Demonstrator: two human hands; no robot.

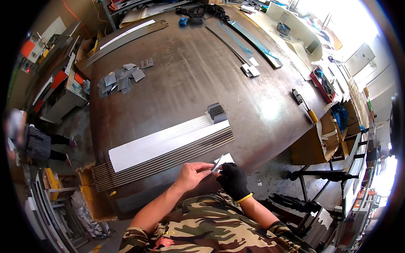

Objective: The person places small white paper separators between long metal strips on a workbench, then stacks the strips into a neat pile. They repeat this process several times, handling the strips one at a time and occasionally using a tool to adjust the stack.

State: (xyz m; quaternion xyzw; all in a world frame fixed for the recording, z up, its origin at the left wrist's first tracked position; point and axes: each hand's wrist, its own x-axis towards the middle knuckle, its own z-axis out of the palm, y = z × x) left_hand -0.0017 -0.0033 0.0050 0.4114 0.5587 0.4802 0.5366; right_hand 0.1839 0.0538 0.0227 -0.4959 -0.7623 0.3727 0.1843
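Note:
My bare left hand (pixel 192 175) and my right hand (pixel 233 180), in a black glove with a yellow cuff edge, meet at the table's near edge. Both pinch a small thin flat piece (pixel 217 163), pale and tilted on edge; its far side is partly hidden by the fingers. Just beyond them lies a small white sheet (pixel 228 158). Left of that, long white strips (pixel 145 149) overlap along a row of thin dark rods (pixel 168 159). Several small dark plates (pixel 217 113) stand at the strips' right end. Farther left, small grey square plates (pixel 122 80) lie scattered in a heap.
The large brown table (pixel 190 71) carries blue-filmed strips (pixel 253 42) at the far right and long grey strips (pixel 130 40) at the far left. A yellow-handled tool (pixel 311 115) lies by the right edge. Cardboard boxes (pixel 310 141) stand below. Another person (pixel 38 141) is at left.

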